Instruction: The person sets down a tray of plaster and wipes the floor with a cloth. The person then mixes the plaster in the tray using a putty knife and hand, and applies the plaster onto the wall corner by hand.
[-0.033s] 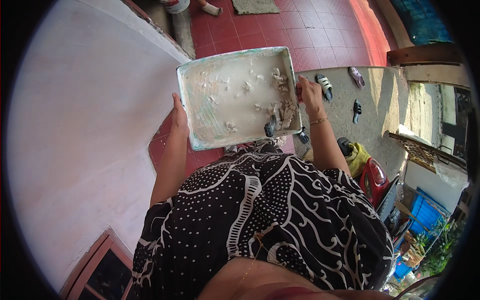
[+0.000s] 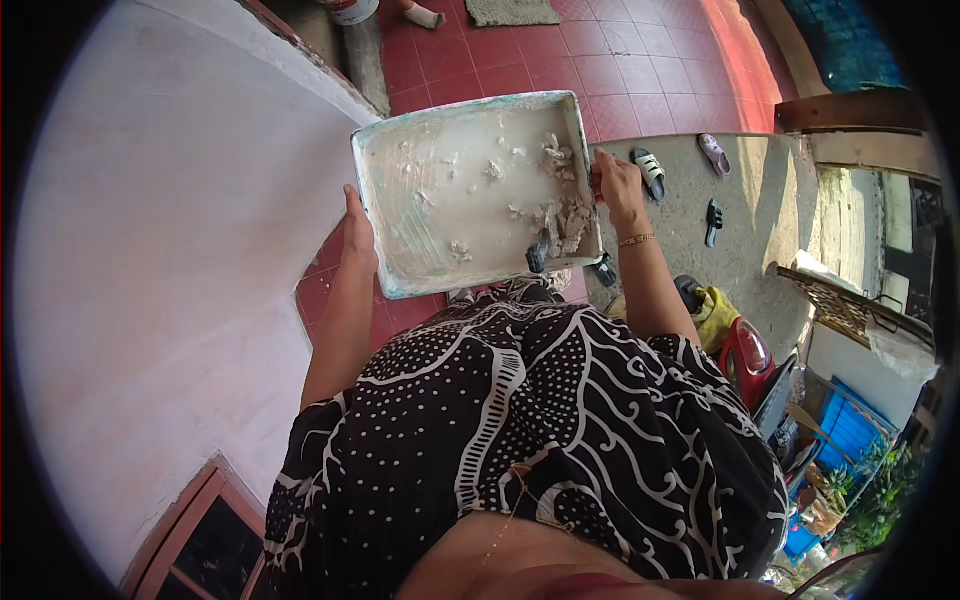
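A shallow rectangular tray [image 2: 374, 262], smeared with white and green, is held up level in front of me between both hands. My left hand [image 2: 360, 233] grips its left side, with the thumb up along the edge and the other fingers hidden underneath. My right hand [image 2: 618, 184] is closed on the right side, its fingertips partly hidden by the rim. Milky liquid [image 2: 450, 210] covers the tray's bottom. Pale wet lumps [image 2: 572, 222] gather toward its right end, and a dark object [image 2: 539, 251], perhaps a handle, leans in the near right corner.
A whitish wall [image 2: 180, 220] runs close along my left. Red floor tiles [image 2: 480, 65] lie ahead, with a grey mat [image 2: 512, 11] and another person's foot [image 2: 425, 16]. Several sandals, including a black-and-white one [image 2: 649, 174], rest on concrete to the right. A red vehicle part [image 2: 745, 360] stands nearer.
The tray has shifted very slightly up and to the left, and the liquid's surface has moved a little. Both hands keep their hold.
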### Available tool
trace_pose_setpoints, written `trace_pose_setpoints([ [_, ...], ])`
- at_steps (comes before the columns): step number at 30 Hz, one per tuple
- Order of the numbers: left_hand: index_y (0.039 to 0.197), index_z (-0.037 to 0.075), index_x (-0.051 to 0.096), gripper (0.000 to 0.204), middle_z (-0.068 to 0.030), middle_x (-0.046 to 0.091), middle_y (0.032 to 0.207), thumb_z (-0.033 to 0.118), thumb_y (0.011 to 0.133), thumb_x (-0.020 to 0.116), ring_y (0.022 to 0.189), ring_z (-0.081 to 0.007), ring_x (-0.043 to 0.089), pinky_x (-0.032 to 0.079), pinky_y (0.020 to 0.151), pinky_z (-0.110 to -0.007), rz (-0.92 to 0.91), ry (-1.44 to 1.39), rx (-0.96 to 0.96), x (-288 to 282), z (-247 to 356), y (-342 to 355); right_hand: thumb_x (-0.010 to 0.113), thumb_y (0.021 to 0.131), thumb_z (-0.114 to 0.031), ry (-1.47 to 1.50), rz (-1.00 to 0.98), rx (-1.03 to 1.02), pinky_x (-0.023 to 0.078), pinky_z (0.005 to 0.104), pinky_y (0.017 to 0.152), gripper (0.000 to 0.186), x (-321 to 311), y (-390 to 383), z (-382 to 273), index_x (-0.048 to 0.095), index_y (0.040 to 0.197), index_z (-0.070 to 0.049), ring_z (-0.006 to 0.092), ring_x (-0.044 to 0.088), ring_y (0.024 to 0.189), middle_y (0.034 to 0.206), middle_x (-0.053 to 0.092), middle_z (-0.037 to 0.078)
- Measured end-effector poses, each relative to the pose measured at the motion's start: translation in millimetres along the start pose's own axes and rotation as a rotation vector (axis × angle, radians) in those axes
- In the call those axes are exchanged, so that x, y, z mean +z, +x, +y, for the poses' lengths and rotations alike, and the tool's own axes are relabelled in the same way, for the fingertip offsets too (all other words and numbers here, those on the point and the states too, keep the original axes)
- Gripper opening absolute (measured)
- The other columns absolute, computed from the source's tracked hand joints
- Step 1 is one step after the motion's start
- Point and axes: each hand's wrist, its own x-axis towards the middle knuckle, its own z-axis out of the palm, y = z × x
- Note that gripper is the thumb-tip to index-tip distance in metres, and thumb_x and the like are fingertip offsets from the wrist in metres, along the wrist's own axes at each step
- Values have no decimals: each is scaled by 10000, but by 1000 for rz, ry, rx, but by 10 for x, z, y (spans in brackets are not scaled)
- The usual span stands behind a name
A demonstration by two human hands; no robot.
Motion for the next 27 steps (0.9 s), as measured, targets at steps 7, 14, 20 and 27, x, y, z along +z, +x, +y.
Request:
trace_pose_setpoints([
  [7,1302,13,320,693,-169,408,1284,557,896,182,1139,-256,456,373,954,-352,29,33,20,-13,158,-35,544,833,-326,-23,-14,4,352,249,383,354,59,-55,-49,563,714,7,122,455,424,550,510,39],
  [14,1320,27,292,680,-153,404,1292,548,899,175,1164,-241,433,372,954,-346,12,70,71,126,172,-182,541,838,-338,9,14,-2,349,248,381,373,-51,-102,102,583,731,16,124,469,431,570,537,50],
  [20,1322,27,315,691,-149,390,1312,555,896,180,1179,-236,415,324,983,-324,57,144,33,69,53,-179,520,836,-326,9,51,21,349,269,394,385,-35,-154,51,575,672,18,128,456,423,534,511,46],
  [27,1327,17,284,691,-167,383,1311,551,899,189,1178,-255,414,331,985,-346,68,149,52,-111,-258,-26,513,832,-369,-43,15,42,367,260,415,403,-116,-74,12,590,756,19,135,477,453,577,544,49],
])
